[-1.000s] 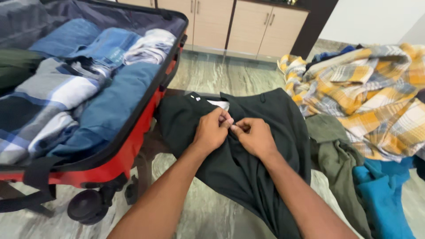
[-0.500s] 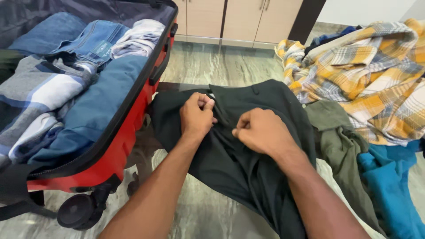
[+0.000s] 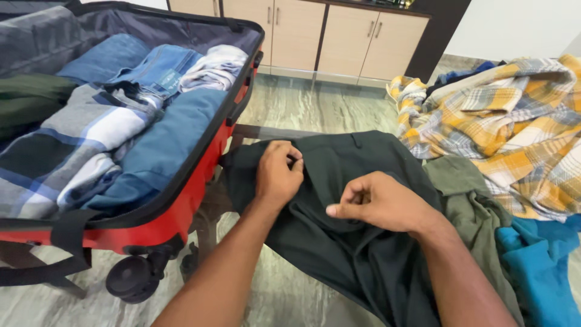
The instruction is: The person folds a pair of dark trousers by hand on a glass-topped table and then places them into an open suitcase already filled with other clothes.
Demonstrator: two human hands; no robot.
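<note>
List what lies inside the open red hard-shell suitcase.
The red suitcase holds folded blue denim jeans, a grey, white and navy striped garment, plain blue cloth and dark green cloth. Anything beneath these layers is covered.

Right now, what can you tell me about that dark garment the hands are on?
The dark garment is blackish-green, a smooth woven cloth, rumpled and spread between the red suitcase and an olive garment. The left hand pinches its upper edge; the right hand rests on its middle, thumb out.
</note>
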